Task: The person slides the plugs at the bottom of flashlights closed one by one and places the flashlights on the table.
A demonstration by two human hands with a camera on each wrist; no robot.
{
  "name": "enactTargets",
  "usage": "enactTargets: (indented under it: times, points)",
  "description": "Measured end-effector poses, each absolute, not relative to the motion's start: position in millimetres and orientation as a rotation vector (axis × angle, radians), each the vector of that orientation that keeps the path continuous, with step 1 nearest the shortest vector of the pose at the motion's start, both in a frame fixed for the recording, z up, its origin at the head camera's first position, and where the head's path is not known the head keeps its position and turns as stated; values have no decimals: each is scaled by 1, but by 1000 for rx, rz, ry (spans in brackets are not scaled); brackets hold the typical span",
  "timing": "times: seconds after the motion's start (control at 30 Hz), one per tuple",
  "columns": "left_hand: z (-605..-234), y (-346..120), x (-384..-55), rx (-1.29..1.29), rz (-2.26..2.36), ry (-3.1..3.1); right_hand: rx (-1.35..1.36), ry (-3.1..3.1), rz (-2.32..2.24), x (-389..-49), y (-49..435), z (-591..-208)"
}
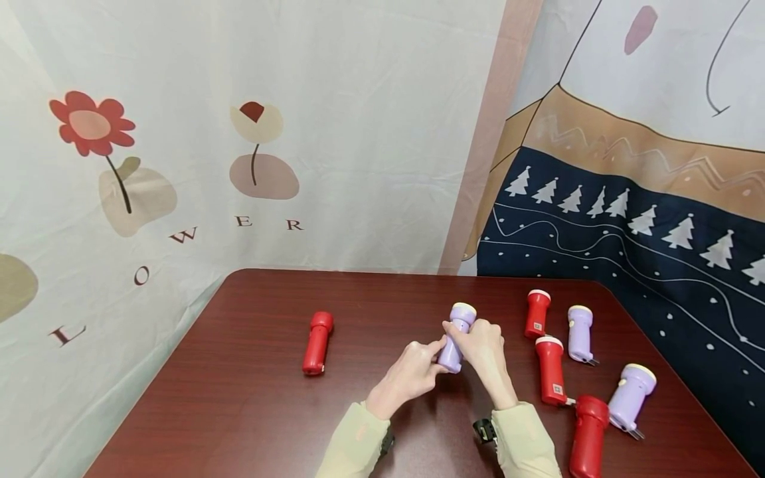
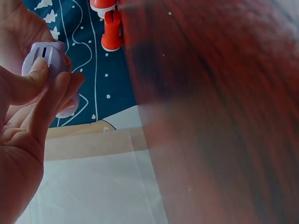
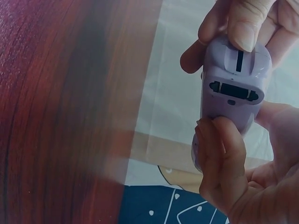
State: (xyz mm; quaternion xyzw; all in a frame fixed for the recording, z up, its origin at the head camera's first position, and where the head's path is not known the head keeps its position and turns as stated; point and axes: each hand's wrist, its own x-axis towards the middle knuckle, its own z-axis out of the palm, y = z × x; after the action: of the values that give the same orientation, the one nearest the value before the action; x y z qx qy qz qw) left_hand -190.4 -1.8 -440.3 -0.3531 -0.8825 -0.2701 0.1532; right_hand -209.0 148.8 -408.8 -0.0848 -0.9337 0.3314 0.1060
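Observation:
Both hands hold a purple flashlight over the middle of the table, its white-rimmed lamp end pointing away from me. My left hand pinches the tail end, with the thumb on a slotted slider, as the left wrist view shows. My right hand grips the body closer to the lamp head. In the right wrist view the flashlight's tail faces the camera, showing a dark slot and a recessed opening; no prongs stick out of it. Fingers hide part of the body.
Left of the hands lies a red flashlight. On the right are more red flashlights and two purple ones, a farther one and a nearer one, both with plug prongs out. Printed curtains hang behind the table.

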Motion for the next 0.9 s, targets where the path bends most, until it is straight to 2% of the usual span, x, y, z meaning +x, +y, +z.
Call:
enactTargets:
  times: [0.33,0.43,0.53,0.7,0.9]
  points:
    - [-432,-10,-194,-1054,-1053,-2597,-266,-2762,1022,-210,150,-409]
    - [-427,-21,-197,-984,-1092,-2622,-279,-2772,1034,-210,151,-409]
    - [-420,-38,-202,-769,-944,-2650,-307,-2781,1045,-209,154,-409]
    - [-409,-79,-211,-239,-593,-2646,-343,-2793,1074,-209,160,-410]
    - [-409,-123,-216,234,-587,-2724,-332,-2790,1095,-209,160,-413]
